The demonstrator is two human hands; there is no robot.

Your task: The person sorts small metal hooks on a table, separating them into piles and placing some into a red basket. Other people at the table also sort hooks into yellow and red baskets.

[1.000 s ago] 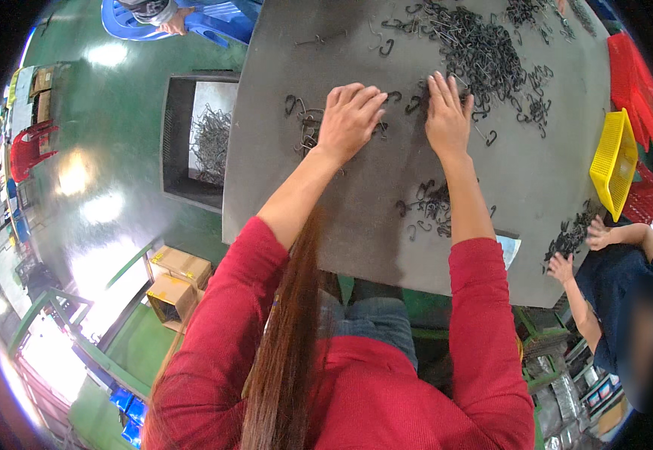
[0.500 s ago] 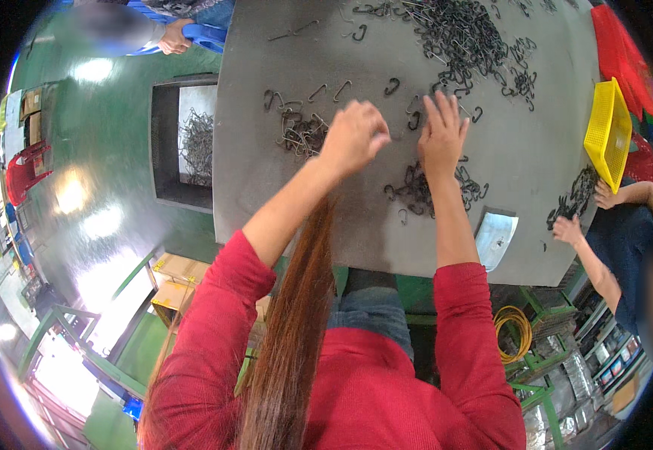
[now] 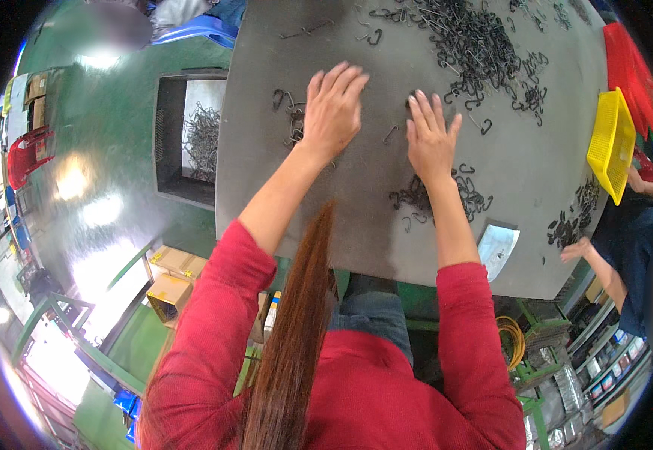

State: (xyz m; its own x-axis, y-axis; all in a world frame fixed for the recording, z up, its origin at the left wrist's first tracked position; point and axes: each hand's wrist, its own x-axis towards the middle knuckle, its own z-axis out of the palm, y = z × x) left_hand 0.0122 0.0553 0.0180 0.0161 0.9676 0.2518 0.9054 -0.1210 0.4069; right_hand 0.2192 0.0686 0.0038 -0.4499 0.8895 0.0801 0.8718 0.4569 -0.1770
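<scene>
My left hand [image 3: 332, 111] is stretched flat over the grey table [image 3: 266, 217], fingers extended. It partly covers a small group of metal S-shaped hooks [image 3: 295, 124] beside it. My right hand [image 3: 431, 141] lies with fingers out; a dark hook [image 3: 410, 99] shows at its fingertips, and whether they touch I cannot tell. Between the hands is a single thin hook [image 3: 391, 134]. A cluster of black hooks [image 3: 414, 196] sits by my right wrist, partly hidden under the forearm. Neither hand visibly grips anything.
A large heap of black hooks [image 3: 480, 49] covers the far right. A white paper [image 3: 498, 251] lies near the front edge. Left of the table stands a bin of hooks [image 3: 203, 142]. At right, a person's hand [image 3: 578, 249] nears more hooks [image 3: 585, 206], beside a yellow basket [image 3: 610, 146].
My left hand has swung left and away from me, its curled fingers now straight. The right hand has shifted slightly left. The co-worker's hand at far left has left view.
</scene>
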